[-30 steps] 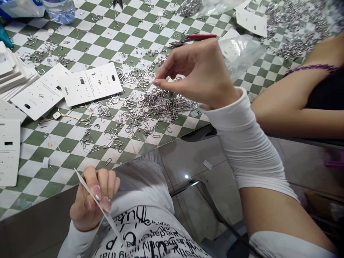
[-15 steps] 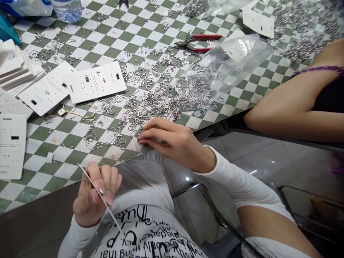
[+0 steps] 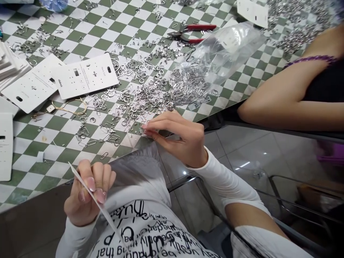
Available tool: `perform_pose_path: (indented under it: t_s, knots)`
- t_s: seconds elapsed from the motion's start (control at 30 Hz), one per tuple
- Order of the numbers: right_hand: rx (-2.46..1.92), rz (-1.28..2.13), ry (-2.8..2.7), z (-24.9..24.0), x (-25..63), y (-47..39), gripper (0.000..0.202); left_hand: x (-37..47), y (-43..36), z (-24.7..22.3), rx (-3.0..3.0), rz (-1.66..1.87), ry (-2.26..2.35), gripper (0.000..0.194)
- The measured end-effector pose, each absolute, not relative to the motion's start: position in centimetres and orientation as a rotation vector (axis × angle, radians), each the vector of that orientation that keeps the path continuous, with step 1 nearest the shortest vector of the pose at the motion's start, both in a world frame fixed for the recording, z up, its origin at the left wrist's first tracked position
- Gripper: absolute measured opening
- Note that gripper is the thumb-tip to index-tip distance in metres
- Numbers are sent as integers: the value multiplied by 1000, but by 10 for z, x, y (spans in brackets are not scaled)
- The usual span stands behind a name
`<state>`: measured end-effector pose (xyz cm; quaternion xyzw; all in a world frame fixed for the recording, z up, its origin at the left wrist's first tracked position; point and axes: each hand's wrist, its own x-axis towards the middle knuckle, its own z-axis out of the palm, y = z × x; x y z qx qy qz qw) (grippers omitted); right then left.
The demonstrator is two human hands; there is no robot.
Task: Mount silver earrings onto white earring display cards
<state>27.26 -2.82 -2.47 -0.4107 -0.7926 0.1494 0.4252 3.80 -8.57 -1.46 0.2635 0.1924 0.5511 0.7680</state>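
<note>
My left hand [image 3: 90, 193] pinches a thin white card [image 3: 109, 216], seen almost edge-on, in front of my shirt near the table's edge. Over the table's front edge, my right hand [image 3: 180, 134] has its thumb and fingertips pressed together; anything between them is too small to make out. Tiny metal beads and the silver jewelry findings [image 3: 150, 95], rings and oval links in a loose heap, lie just beyond those fingertips. A smaller group of oval links [image 3: 111, 138] lies between my two hands.
Printed white earring cards [image 3: 86, 76] with small holes lie at left, beside a gold cord [image 3: 71, 107]. Red-handled pliers [image 3: 199, 28] and a clear plastic bag [image 3: 228, 46] of metal pieces lie farther back. Another person's arm [image 3: 271, 96] rests at the right edge.
My right hand's fingertips have drawn back slightly from the table, pinched together. The card in my left hand has turned a little, showing more of its face. The whole view has shifted.
</note>
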Motion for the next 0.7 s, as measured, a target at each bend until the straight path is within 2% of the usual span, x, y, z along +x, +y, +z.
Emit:
perform_pose_path:
  t_s: [0.2, 0.47, 0.7]
  knots:
    - [-1018, 240, -2018, -34, 271, -33, 11, 37, -84, -16, 591, 1175, 390, 27]
    - [-1059, 243, -2039, -38, 270, -36, 5, 40, -85, -14, 512, 1225, 396, 19]
    - [-1140, 348, -2026, -33, 268, -44, 6, 58, -92, -9, 522, 1331, 955, 20]
